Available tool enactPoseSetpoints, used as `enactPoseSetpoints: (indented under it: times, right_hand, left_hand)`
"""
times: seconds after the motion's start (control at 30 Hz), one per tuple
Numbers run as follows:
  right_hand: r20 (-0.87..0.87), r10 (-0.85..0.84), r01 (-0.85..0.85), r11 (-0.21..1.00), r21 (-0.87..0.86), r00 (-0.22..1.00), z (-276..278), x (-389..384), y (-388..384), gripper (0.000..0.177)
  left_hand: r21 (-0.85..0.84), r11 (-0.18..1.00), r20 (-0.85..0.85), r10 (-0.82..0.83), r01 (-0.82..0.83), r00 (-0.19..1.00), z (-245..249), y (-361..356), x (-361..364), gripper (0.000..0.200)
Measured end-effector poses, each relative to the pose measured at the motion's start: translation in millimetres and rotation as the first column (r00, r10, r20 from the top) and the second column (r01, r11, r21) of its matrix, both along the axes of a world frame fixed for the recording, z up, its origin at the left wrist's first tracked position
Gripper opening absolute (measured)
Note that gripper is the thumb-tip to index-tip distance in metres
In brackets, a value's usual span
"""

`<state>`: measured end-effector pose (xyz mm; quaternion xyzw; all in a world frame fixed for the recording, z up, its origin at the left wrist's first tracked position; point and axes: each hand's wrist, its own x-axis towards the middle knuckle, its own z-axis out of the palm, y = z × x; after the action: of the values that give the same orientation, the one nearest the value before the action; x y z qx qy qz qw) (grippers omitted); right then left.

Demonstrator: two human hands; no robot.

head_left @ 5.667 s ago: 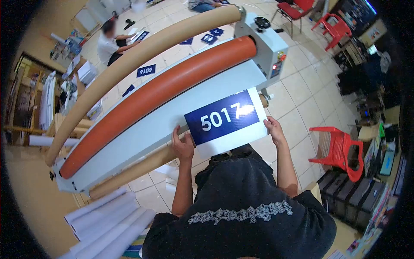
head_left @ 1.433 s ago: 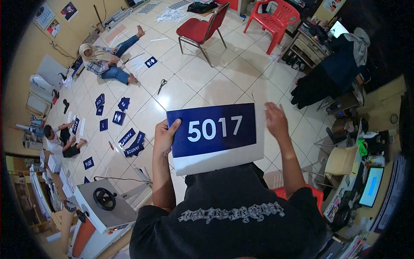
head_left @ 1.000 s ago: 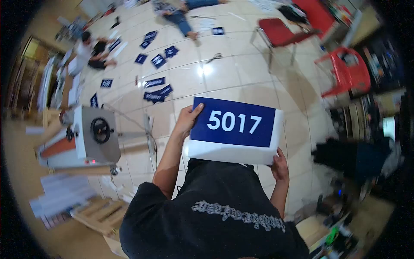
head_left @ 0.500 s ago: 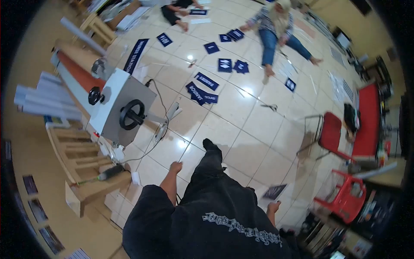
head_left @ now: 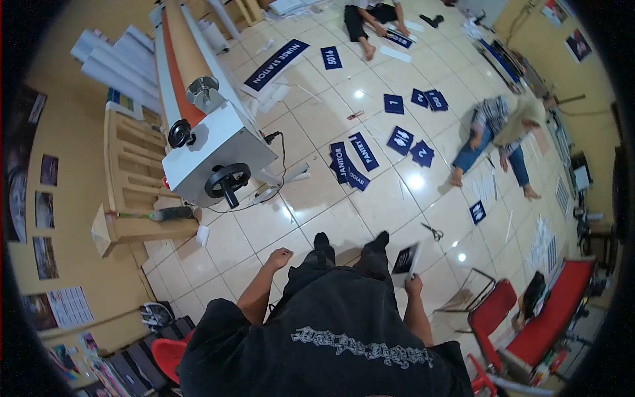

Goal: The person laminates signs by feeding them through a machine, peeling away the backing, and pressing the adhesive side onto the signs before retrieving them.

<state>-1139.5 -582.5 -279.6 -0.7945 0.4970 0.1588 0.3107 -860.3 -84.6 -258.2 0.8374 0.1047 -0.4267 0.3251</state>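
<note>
My left hand (head_left: 280, 258) hangs over the tiled floor at my side, fingers loosely curled and nothing visible in it. On the other side, my right hand (head_left: 413, 286) grips the lower edge of a flat sheet (head_left: 405, 262) with a dark printed face and a white border; its print is too small to read. Between the hands are my two feet in dark socks. A pair of scissors (head_left: 432, 231) lies on the tiles ahead of the right hand. Farther forward, a dark blue JANITOR sign (head_left: 339, 162) and a PANTRY sign (head_left: 364, 151) lie close together.
A roller machine (head_left: 221, 155) with black handwheels stands at left, its cable on the floor. Beside it is a wooden bench (head_left: 142, 228). Two people (head_left: 506, 126) sit on the floor among blue signs. A red chair (head_left: 493, 308) stands at right, and a NURSE STATION sign (head_left: 278, 64) lies ahead.
My view has turned left, so the machine, signs and people sit farther right. My right hand with the sheet has swung forward. Both feet now show side by side.
</note>
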Motion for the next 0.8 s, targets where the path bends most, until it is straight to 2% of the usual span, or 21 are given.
enactPoseSetpoints:
  times: [0.03, 0.07, 0.1, 0.13, 0.17, 0.23, 0.3, 0.33, 0.37, 0.43, 0.47, 0.5, 0.57, 0.63, 0.7, 0.73, 0.77, 0.8]
  right_hand:
    - [0.044, 0.052, -0.052, 0.999, -0.004, 0.998, -7, 34, -25, 0.044]
    - [0.109, 0.062, -0.071, 0.995, 0.075, 0.992, -16, 66, -50, 0.044]
    - [0.187, 0.158, -0.165, 0.986, 0.022, 0.97, -15, 101, -72, 0.044]
    - [0.188, 0.256, -0.26, 0.966, -0.003, 0.948, 16, 144, -88, 0.043]
    - [0.297, 0.378, -0.378, 0.924, -0.058, 0.877, 14, 174, -110, 0.043]
    - [0.335, 0.475, -0.484, 0.873, -0.063, 0.814, 32, 235, -142, 0.043]
    - [0.385, 0.478, -0.509, 0.86, -0.023, 0.789, 54, 284, -164, 0.039]
    - [0.393, 0.49, -0.528, 0.849, -0.013, 0.778, 52, 298, -179, 0.038]
    - [0.394, 0.504, -0.547, 0.837, -0.002, 0.769, 50, 305, -192, 0.036]
    - [0.325, 0.567, -0.588, 0.808, -0.039, 0.757, 46, 312, -211, 0.034]
    - [0.265, 0.62, -0.625, 0.777, -0.075, 0.739, 45, 305, -218, 0.032]
    - [0.242, 0.626, -0.633, 0.772, -0.06, 0.741, 47, 294, -225, 0.032]
    - [0.07, 0.7, -0.696, 0.714, -0.074, 0.71, 50, 291, -232, 0.032]
    - [0.023, 0.693, -0.692, 0.721, -0.03, 0.721, 60, 286, -234, 0.032]
    - [-0.114, 0.656, -0.657, 0.753, 0.037, 0.746, 48, 273, -242, 0.032]
    - [-0.184, 0.678, -0.685, 0.728, 0.033, 0.712, 52, 268, -241, 0.034]
    - [-0.241, 0.651, -0.66, 0.75, 0.055, 0.72, 52, 262, -240, 0.033]
    - [-0.274, 0.627, -0.635, 0.769, 0.068, 0.729, 53, 258, -239, 0.033]
  left_hand:
    - [-0.014, 0.995, -0.002, -0.097, 0.097, 0.995, 5, -19, -1, 0.045]
    - [-0.016, 0.992, 0.011, -0.127, 0.127, 0.992, -1, -34, -1, 0.045]
    - [-0.025, 0.995, 0.016, -0.094, 0.094, 0.995, -2, -49, -4, 0.045]
    - [0.004, 1.0, 0.02, -0.029, 0.029, 0.999, -4, -63, -5, 0.046]
    - [0.038, 0.999, 0.026, 0.028, -0.029, 0.999, -4, -76, -5, 0.047]
    - [0.024, 0.996, 0.017, 0.088, -0.089, 0.996, -4, -100, -9, 0.047]
    - [-0.013, 0.987, -0.026, 0.16, -0.161, 0.987, -10, -122, -10, 0.048]
    - [-0.019, 0.996, 0.037, 0.091, -0.091, 0.995, -13, -130, -10, 0.045]
    - [-0.021, 0.995, 0.022, 0.098, -0.098, 0.995, -12, -142, -14, 0.045]
    - [-0.121, 0.924, 0.065, 0.372, -0.363, 0.926, -2, -164, -23, 0.042]
    - [-0.165, 0.859, 0.033, 0.496, -0.485, 0.868, 0, -174, -32, 0.039]
    - [-0.154, 0.854, 0.007, 0.503, -0.496, 0.864, 4, -184, -48, 0.039]
    - [-0.189, 0.766, -0.106, 0.606, -0.615, 0.788, 5, -198, -65, 0.04]
    - [-0.121, 0.813, -0.136, 0.555, -0.57, 0.82, -6, -213, -89, 0.036]
    - [-0.12, 0.852, -0.156, 0.49, -0.509, 0.857, -45, -209, -121, 0.035]
    - [-0.1, 0.854, -0.179, 0.49, -0.511, 0.853, -61, -200, -140, 0.035]
    - [-0.172, 0.939, -0.122, 0.279, -0.297, 0.952, -72, -189, -152, 0.034]
    - [-0.238, 0.969, -0.033, 0.054, -0.06, 0.998, -72, -181, -144, 0.034]
